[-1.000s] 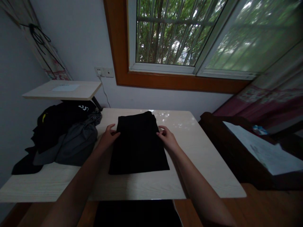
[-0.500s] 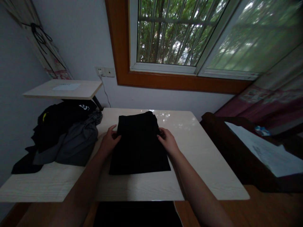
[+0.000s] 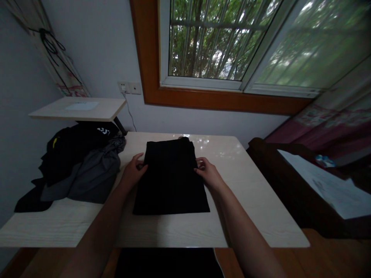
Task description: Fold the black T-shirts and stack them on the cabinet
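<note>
A folded black garment (image 3: 172,181) lies flat on the pale wood-grain table (image 3: 249,197), its wider edge toward me. At its left side, my left hand (image 3: 135,172) pinches the edge, thumb on top and fingers partly hidden by the cloth. On the opposite side, my right hand (image 3: 208,173) grips the edge in the same way, with the thumb over the fabric. Both hands are level with each other, about halfway up the garment.
A heap of dark clothes, including a grey garment (image 3: 92,173) and a black one (image 3: 72,148), sits left under a raised shelf (image 3: 78,110). A wall and window (image 3: 214,46) stand behind the table. Dark brown furniture (image 3: 292,197) is at the right.
The view has shifted very slightly. Both hands stay at the garment's sides, the right one a touch farther right, and the garment lies practically as before.
</note>
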Action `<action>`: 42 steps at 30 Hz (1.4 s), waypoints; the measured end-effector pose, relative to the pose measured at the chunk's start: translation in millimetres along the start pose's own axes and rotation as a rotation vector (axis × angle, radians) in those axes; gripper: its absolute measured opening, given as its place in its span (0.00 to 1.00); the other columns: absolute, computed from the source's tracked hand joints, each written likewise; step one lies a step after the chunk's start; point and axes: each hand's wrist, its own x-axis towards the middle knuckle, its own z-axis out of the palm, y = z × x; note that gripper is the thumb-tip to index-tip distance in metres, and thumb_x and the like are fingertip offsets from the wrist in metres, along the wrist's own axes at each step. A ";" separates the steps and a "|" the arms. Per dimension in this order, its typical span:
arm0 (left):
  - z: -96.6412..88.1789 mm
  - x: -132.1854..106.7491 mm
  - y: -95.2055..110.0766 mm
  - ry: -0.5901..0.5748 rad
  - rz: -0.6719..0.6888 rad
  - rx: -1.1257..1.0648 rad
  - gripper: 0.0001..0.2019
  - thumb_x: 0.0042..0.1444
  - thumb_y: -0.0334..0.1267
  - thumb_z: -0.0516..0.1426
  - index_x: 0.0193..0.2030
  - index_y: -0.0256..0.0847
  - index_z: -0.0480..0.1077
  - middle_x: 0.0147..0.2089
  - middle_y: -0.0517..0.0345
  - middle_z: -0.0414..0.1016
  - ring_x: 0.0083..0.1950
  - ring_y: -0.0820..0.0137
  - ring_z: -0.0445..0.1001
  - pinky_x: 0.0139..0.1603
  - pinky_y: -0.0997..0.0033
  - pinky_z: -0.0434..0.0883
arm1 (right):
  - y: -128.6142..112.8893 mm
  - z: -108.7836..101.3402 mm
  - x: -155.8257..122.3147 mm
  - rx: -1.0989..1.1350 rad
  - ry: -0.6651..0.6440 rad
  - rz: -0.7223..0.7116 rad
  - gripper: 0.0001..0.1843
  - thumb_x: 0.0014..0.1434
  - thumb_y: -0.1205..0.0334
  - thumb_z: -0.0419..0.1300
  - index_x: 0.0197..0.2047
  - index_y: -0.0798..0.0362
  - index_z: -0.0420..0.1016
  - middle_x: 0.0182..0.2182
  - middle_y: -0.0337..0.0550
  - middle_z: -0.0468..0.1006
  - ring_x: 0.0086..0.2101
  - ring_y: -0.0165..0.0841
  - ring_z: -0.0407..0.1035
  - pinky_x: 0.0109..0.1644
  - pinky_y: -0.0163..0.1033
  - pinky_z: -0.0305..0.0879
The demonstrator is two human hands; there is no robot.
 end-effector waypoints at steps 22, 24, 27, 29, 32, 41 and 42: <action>-15.0 -4.8 4.5 -0.226 0.035 -0.026 0.28 0.55 0.44 0.59 0.64 0.44 0.65 0.30 0.66 0.75 0.33 0.66 0.76 0.38 0.68 0.69 | 2.1 -17.9 -6.6 0.085 -0.074 0.020 0.23 0.51 0.59 0.66 0.51 0.48 0.68 0.30 0.36 0.74 0.30 0.33 0.69 0.35 0.38 0.65; -12.9 -5.8 5.7 -0.202 0.055 -0.007 0.31 0.56 0.44 0.59 0.66 0.45 0.63 0.30 0.66 0.74 0.34 0.67 0.75 0.38 0.68 0.68 | 0.4 -17.7 -6.4 0.028 -0.040 0.000 0.24 0.53 0.58 0.65 0.53 0.47 0.70 0.30 0.36 0.75 0.31 0.34 0.70 0.36 0.39 0.66; -7.9 -4.2 6.2 -0.154 0.074 0.056 0.34 0.55 0.45 0.60 0.69 0.46 0.61 0.35 0.63 0.75 0.35 0.67 0.74 0.39 0.67 0.69 | -0.5 -15.2 -3.8 -0.023 -0.012 -0.046 0.25 0.56 0.58 0.63 0.57 0.46 0.71 0.34 0.38 0.77 0.34 0.35 0.72 0.40 0.40 0.68; -4.5 0.3 5.9 -0.134 0.076 0.078 0.36 0.54 0.45 0.61 0.70 0.46 0.60 0.41 0.59 0.76 0.37 0.66 0.74 0.40 0.66 0.70 | 1.5 -12.1 0.5 -0.054 0.001 -0.083 0.25 0.57 0.59 0.63 0.58 0.46 0.71 0.37 0.40 0.77 0.36 0.35 0.72 0.43 0.41 0.69; 1.6 13.0 4.7 -0.116 0.110 0.045 0.38 0.51 0.40 0.63 0.70 0.44 0.60 0.53 0.52 0.76 0.43 0.65 0.76 0.47 0.63 0.73 | 6.3 -6.9 10.5 -0.136 0.034 -0.156 0.23 0.58 0.59 0.62 0.58 0.47 0.73 0.43 0.44 0.78 0.39 0.37 0.72 0.48 0.44 0.69; 26.0 64.4 -5.9 0.039 -0.019 -0.033 0.33 0.55 0.48 0.62 0.67 0.45 0.64 0.47 0.54 0.77 0.41 0.64 0.77 0.45 0.64 0.72 | 9.0 -1.5 56.3 -0.343 0.093 -0.233 0.17 0.57 0.60 0.65 0.51 0.44 0.80 0.45 0.45 0.75 0.45 0.40 0.72 0.56 0.50 0.68; 27.1 67.6 -7.7 0.072 -0.061 -0.030 0.32 0.56 0.49 0.62 0.66 0.45 0.65 0.43 0.55 0.77 0.38 0.66 0.76 0.42 0.66 0.71 | 9.4 -0.6 62.0 -0.334 0.097 -0.230 0.16 0.57 0.61 0.65 0.50 0.45 0.81 0.44 0.45 0.76 0.44 0.39 0.73 0.56 0.49 0.68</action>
